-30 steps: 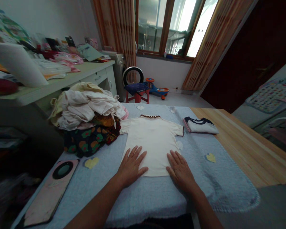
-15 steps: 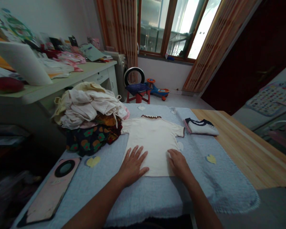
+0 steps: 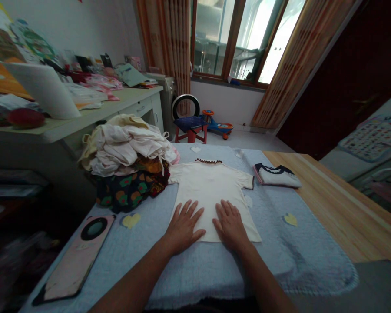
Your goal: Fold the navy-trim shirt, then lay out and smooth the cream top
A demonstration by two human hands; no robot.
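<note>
A small cream short-sleeved shirt [image 3: 211,187] lies spread flat, its dark ruffled collar pointing away from me and dark trim on the right sleeve. My left hand [image 3: 185,226] rests flat on its lower left part, fingers spread. On the lower right part lies my right hand [image 3: 230,224], palm down with fingers stretched out. Neither hand grips the cloth. Under the shirt is a light blue quilted cover [image 3: 124,261] with heart patches. The left sleeve's end touches the clothes heap.
A heap of crumpled clothes [image 3: 130,148] stands at the left. A pink phone-shaped object [image 3: 74,261] lies at front left. Right of the shirt sits a folded white-and-navy garment [image 3: 276,175], near bare wooden tabletop [image 3: 339,204]. A cluttered desk [image 3: 117,102] borders the far left.
My right hand has moved left, from the shirt's right edge onto its lower part, and its fingers have straightened. The shirt's lower right corner now shows. My left hand stays nearly in place.
</note>
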